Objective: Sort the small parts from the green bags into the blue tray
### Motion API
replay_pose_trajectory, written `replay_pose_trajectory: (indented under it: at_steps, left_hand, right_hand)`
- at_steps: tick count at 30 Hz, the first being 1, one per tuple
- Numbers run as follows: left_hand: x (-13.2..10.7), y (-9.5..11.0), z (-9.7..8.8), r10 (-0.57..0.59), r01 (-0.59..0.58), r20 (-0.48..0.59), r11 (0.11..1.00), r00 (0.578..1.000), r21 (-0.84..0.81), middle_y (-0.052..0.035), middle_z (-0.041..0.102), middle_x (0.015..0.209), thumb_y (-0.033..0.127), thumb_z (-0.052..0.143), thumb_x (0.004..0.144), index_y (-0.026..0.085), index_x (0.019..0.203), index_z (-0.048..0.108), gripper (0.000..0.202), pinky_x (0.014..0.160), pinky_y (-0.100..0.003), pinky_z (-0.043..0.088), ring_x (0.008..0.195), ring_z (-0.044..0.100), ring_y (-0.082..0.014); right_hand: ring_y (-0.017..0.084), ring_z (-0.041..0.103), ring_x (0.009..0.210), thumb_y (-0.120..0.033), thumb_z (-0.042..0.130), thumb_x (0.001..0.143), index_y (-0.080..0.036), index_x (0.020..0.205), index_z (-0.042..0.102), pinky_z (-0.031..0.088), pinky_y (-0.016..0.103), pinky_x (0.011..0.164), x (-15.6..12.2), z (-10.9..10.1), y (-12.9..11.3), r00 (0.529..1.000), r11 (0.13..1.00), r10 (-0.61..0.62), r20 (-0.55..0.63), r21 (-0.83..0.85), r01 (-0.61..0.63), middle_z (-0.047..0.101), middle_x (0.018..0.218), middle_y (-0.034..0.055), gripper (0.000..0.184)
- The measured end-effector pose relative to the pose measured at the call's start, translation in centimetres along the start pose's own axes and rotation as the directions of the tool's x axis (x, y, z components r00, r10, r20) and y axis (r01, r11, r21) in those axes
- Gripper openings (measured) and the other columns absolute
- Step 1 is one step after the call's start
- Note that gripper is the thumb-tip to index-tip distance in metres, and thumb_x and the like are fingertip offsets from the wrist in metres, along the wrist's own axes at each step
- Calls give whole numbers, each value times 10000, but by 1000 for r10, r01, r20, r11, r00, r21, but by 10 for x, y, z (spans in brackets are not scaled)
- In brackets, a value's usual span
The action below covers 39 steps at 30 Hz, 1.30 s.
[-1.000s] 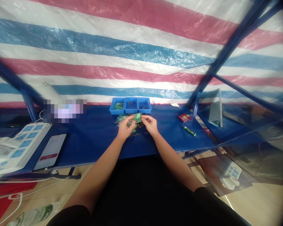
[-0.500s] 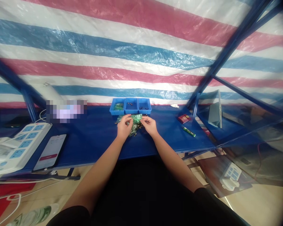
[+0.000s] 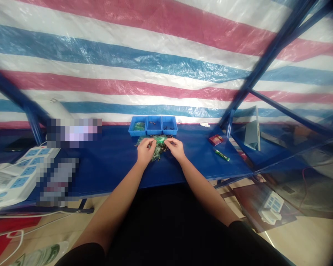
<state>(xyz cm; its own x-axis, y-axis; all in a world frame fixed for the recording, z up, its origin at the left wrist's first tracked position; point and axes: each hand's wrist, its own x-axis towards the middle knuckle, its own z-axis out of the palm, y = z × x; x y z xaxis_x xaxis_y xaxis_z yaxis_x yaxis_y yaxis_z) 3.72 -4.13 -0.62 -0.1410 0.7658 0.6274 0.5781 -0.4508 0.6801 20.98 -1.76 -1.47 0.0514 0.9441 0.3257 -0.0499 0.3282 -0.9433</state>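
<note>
Between my two hands is a small shiny green plastic packet (image 3: 160,140). My left hand (image 3: 145,149) is closed, thumb and fingers pinching the packet's left edge. On the other side, my right hand (image 3: 175,148) pinches its right edge. Beneath them lies a pile of green packets (image 3: 156,154) mixed with small dark and brass-coloured pieces, partly covered by my hands. Just behind the pile stand three joined blue bins: the left bin (image 3: 130,132) holds green packets, while the middle bin (image 3: 154,132) and right bin (image 3: 170,132) hold a few small dark pieces.
On the blue table (image 3: 108,162), a white power strip (image 3: 30,173) lies at the left beside a blurred-out phone. A red box (image 3: 216,139) and a green stick-shaped pack (image 3: 222,155) lie at the right. Blue metal posts and a striped sheet (image 3: 155,48) rise behind.
Both hands keep their pinch on the green packet, which now sits slightly lower and looks flatter between the fingers. The bins and the pile stay in place.
</note>
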Motion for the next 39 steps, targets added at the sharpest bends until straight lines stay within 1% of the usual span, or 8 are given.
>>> replay_pose_trajectory:
  at_steps: [3,12,17,20,26,29,35,39]
  left_hand:
    - [-2,-2,1,-51,51,-11,999,999,-7,-23,693,797,393,581,888,206,937,701,227,667,-264,493,667,618,-140]
    - [-4,-3,2,-124,125,31,991,992,-44,-6,708,714,434,585,877,208,992,688,274,687,-269,519,646,670,-156]
    - [-3,8,-3,-148,160,104,980,984,-120,-17,743,827,412,508,932,208,1050,670,286,670,-252,528,649,686,-143]
    - [-2,11,-6,-142,152,105,984,984,-95,-8,739,793,395,471,957,217,1073,677,296,645,-247,519,643,680,-142]
    - [-2,4,-1,-112,122,84,985,990,-124,-38,732,987,411,571,900,221,1013,692,252,630,-255,542,625,682,-130]
    - [-2,0,1,-104,111,68,989,992,-99,-37,731,983,400,579,891,226,1001,689,234,646,-259,547,644,678,-132]
    - [-1,0,-1,-133,141,84,985,987,-97,-25,727,924,373,611,866,244,1274,574,429,639,-254,536,620,653,-124]
    - [-1,0,-1,-135,144,103,985,986,-94,-14,719,894,373,600,872,249,1321,550,468,655,-257,536,623,645,-123]
  right_hand:
    - [155,595,666,-449,739,719,-197,810,724,503,293,641,0,0,1,998,998,-55,-17,-26,54,661,736,18,268]
    - [155,601,581,-498,770,665,-194,853,696,523,310,610,0,3,4,998,997,60,3,58,-60,644,634,-10,365]
    - [189,673,665,-527,721,728,-202,925,708,525,299,577,-1,0,-5,994,991,86,63,96,-92,732,797,43,380]
    - [199,685,749,-566,632,799,-211,962,733,526,291,591,-1,-2,-9,994,995,75,79,53,-79,744,896,59,404]
    - [178,644,680,-519,694,757,-201,908,754,535,307,625,-2,-2,-6,999,999,34,38,-14,-33,739,849,49,358]
    - [184,649,689,-476,717,745,-207,898,754,538,316,639,-2,-1,-2,999,1000,-1,46,-10,2,734,832,50,311]
    - [174,657,691,-451,730,733,-197,958,720,549,317,671,-3,1,-4,999,999,-19,45,50,17,727,807,42,340]
    - [168,655,676,-476,729,725,-196,989,691,546,311,665,-3,1,-8,999,999,7,44,39,-9,731,816,42,386]
